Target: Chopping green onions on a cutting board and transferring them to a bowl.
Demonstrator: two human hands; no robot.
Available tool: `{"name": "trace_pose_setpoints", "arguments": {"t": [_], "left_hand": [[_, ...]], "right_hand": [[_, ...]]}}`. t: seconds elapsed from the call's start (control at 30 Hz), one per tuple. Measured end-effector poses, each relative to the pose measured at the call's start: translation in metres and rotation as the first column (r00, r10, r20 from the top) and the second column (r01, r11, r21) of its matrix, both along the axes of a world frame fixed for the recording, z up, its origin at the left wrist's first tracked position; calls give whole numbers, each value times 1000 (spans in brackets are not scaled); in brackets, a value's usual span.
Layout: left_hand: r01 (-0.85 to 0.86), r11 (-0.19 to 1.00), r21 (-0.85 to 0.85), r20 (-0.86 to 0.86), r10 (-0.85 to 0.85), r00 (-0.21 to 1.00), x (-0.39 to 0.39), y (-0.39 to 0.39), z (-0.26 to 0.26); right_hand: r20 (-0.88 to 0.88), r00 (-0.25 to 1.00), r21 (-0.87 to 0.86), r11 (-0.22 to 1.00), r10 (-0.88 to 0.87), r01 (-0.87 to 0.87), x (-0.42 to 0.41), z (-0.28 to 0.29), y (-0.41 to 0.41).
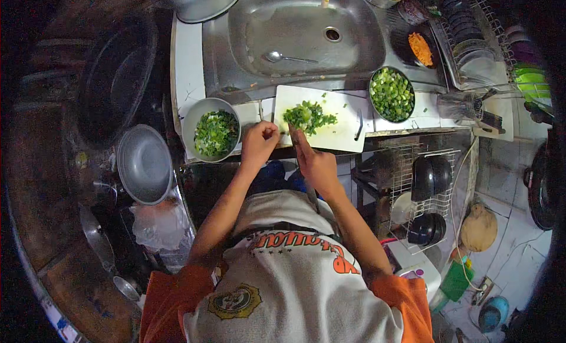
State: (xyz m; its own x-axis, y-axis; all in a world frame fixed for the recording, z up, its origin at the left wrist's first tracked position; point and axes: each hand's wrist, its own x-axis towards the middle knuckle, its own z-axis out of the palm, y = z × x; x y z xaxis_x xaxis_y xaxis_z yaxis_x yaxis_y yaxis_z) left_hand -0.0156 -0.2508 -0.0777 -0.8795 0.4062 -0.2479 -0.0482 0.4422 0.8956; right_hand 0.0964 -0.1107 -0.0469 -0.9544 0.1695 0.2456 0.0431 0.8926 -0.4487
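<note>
A white plastic cutting board (345,142) lies at the counter's front edge, bearing a loose heap of chopped green leaves (307,117). My right hand (316,166) grips a knife (311,195), partly hidden by the hand, beside the heap's lower left. My left hand (261,144), fingers curled, is at the board's left edge; whether it holds anything cannot be told. Left of it stands a light bowl (189,133) with chopped greens (216,135). At the board's right is a bowl (372,102) of cut green pieces (392,94).
Behind the board, a steel sink (283,33) holds a spoon (287,58). Shredded orange food (420,49) and a dish rack (468,51) are at the right. A large grey bowl (145,164) stands at the left. Below right hangs a wire rack (400,179).
</note>
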Motion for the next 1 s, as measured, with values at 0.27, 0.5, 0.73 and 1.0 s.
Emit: {"name": "trace_pose_setpoints", "arguments": {"t": [0.27,0.5,0.73,1.0], "left_hand": [[46,999,-25,-460,-52,886,13,0,4],[63,994,-88,-578,-102,809,13,1,-3],[105,981,-164,-607,-184,773,10,-1,-4],[117,986,-120,-569,-165,805,9,-4,0]], "right_hand": [[74,997,50,999,-14,10,-1,0,-18],[124,992,118,993,-28,13,-4,-1,-26],[104,994,46,999,-31,27,-6,-6,-29],[-88,995,292,954,-44,68,-34,-24,-25]]}}
